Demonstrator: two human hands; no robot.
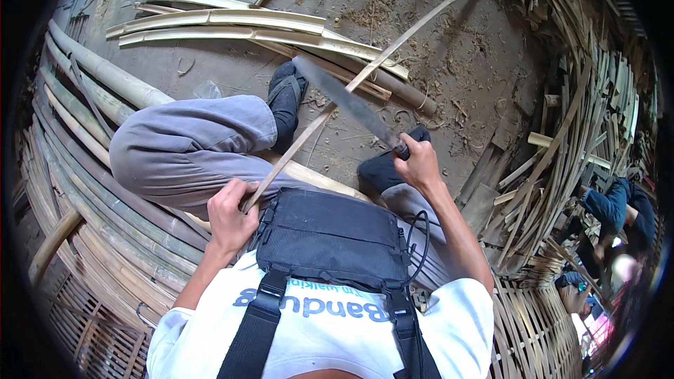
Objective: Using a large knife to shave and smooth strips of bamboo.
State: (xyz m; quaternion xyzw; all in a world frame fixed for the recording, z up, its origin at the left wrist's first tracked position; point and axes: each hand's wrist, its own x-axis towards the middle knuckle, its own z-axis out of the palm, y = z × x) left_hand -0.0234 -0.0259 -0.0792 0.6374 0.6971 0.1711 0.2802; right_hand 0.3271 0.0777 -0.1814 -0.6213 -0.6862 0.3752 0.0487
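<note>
While left fingers grip 1 bamboo strip, right fingers grip 1 knife.

Long thin strip is tinted pale tan. Knife blade is seen as dark grey, knife handle as black. Trousers are coloured grey. White shirt is marked with blue and teal lettering. Chest bag, straps and shoes are all coloured black. Split bamboo pieces are toned cream-yellow; pole stack is mixed grey-green, tan, brown. Basket is patterned in tan-brown lattice. Grey-brown floor is speckled with tan shavings. Another person's clothing is shown teal-blue.
</note>
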